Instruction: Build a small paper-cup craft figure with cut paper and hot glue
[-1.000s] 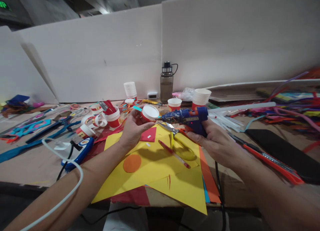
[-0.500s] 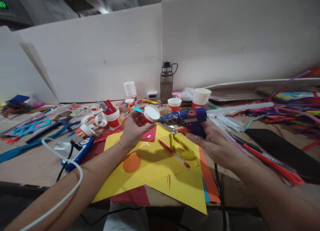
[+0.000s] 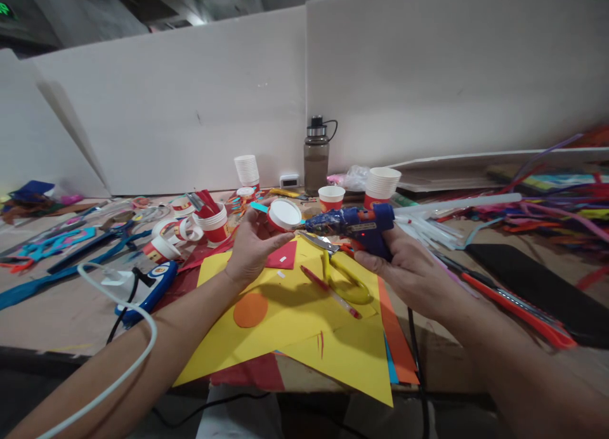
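Held cup [image 3: 284, 214]: shifted slightly leftward and turned since the frame half a second ago; glue gun [image 3: 366, 226] only marginally displaced.
Yellow paper [image 3: 295, 325]: spread beneath both hands; staining is judged possible if molten glue is dripped from above.
Black cable [image 3: 412, 337]: draped near the front edge; if it is the gun's lead, aim could be disturbed by a snag.
Gun grip: handle wrapped by the right hand [image 3: 409, 261]; whether the trigger is pressed cannot be told.
Gun aim: directed at the cup's right side, close to the left hand [image 3: 247, 248]; a burn could be caused by a slip.
Scissors [image 3: 329, 247]: laid below the gun's front end; blades could be fouled by stray glue.
Cup grip: pinched between left thumb and fingers, above the paper; the wall could be dented by excess pressure.
Light-blue strip [image 3: 259, 207]: projected at the cup's left; could be bent if bumped.
Water bottle [image 3: 316, 163]: partly filled with liquid.
Right cup stack [image 3: 383, 184]: formed of nested cups.
Left cup stack [image 3: 247, 170]: likewise nested.
Tool cup [image 3: 212, 226]: occupied by red strips and tools.
Single cup [image 3: 331, 199]: stood upright; contents not visible.
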Demonstrator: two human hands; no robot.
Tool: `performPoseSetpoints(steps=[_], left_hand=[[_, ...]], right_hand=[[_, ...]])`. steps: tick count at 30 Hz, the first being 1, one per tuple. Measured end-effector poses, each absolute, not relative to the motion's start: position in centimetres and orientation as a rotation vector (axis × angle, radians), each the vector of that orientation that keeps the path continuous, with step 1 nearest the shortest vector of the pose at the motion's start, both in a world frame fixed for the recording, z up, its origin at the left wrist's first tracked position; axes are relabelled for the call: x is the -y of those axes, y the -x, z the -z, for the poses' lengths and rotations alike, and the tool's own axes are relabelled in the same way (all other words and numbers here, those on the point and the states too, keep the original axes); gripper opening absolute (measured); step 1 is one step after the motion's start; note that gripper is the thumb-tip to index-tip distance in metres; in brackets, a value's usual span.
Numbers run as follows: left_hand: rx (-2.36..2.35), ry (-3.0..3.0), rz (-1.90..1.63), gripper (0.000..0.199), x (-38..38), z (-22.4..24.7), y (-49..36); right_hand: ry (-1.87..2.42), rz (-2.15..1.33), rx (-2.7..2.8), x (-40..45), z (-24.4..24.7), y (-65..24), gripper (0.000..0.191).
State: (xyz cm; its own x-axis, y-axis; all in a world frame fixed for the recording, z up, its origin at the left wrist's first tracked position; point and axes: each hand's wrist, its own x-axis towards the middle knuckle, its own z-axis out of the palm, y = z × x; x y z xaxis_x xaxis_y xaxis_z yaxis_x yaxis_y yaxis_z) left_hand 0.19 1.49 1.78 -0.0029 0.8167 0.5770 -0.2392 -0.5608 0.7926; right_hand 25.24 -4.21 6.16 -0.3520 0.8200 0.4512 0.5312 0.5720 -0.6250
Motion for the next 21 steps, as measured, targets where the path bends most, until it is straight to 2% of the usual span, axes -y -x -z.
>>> performPoseSetpoints(steps=[21], left_hand=[[-0.531,-1.180,-1.551,0.053,-0.6,-2.9,-0.5]], right_hand=[[1.175,-0.504,1.968,4.0,-5.9,-26.0,0.039]])
